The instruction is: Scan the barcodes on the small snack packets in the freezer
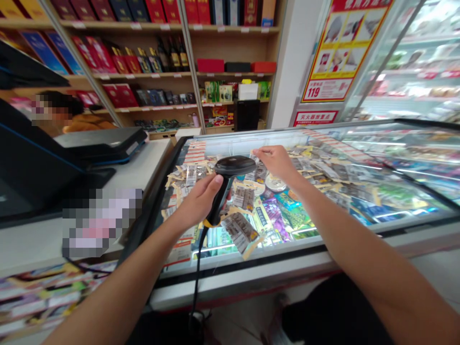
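My left hand is wrapped round the handle of a black barcode scanner, whose cord hangs down over the freezer's front edge. Just past the scanner head, my right hand pinches the edge of a small clear packet, partly hidden behind the scanner. Many similar packets with brown contents and tan ends lie scattered over the glass top. A single packet lies nearest me, below the scanner. Near my right wrist is a round pale item.
The chest freezer shows colourful bags through its glass. On the counter to the left stand a black screen, a weighing scale and a blurred-out item. A person is beyond the scale. Shelves line the back.
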`<state>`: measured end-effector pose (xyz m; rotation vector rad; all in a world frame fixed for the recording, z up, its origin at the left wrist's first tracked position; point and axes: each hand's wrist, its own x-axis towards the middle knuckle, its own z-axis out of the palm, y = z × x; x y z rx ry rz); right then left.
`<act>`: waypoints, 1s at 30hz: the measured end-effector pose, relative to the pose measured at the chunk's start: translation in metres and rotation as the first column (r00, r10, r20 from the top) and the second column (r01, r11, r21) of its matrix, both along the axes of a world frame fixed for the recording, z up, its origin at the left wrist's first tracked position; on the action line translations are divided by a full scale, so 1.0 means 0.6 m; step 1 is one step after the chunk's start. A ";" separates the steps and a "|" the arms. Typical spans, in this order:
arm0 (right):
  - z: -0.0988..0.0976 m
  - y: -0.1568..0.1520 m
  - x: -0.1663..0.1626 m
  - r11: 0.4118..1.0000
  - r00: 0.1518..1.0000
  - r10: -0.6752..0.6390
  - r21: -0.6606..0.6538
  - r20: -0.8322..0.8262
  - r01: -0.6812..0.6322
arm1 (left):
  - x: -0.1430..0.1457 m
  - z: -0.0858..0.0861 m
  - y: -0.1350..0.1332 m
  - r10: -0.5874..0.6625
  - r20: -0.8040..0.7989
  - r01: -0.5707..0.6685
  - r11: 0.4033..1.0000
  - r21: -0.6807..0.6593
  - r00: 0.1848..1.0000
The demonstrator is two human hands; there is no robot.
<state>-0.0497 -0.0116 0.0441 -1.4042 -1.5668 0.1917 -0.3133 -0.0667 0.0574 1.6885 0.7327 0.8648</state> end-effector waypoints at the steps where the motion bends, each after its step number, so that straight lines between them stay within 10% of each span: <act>1: 0.002 -0.001 0.000 1.000 0.999 0.006 -0.014 0.032 -0.006 | 0.001 0.000 -0.001 0.000 -0.004 0.000 1.000 0.003 1.000; 13: 0.019 -0.009 0.046 0.982 0.964 -0.018 -0.175 0.266 0.067 | 0.004 -0.002 0.005 0.030 0.024 -0.029 0.999 -0.013 0.999; 19: 0.038 -0.043 0.078 0.881 0.746 -0.058 -0.317 0.663 0.351 | 0.000 -0.002 0.008 0.074 0.029 -0.074 0.997 0.020 0.997; 22: 0.026 -0.053 0.032 0.938 0.756 0.119 -0.323 0.643 0.127 | 0.000 -0.003 0.009 0.077 0.024 -0.077 0.996 0.032 0.997; 25: 0.001 -0.056 -0.020 0.853 0.724 0.432 -0.503 0.538 -0.136 | 0.001 -0.003 0.009 0.083 0.019 -0.083 0.996 0.017 0.996; 30: -0.027 -0.051 -0.042 0.819 0.799 0.395 -0.568 0.454 -0.082 | 0.003 -0.004 0.011 0.092 0.031 -0.091 0.995 -0.025 0.995</act>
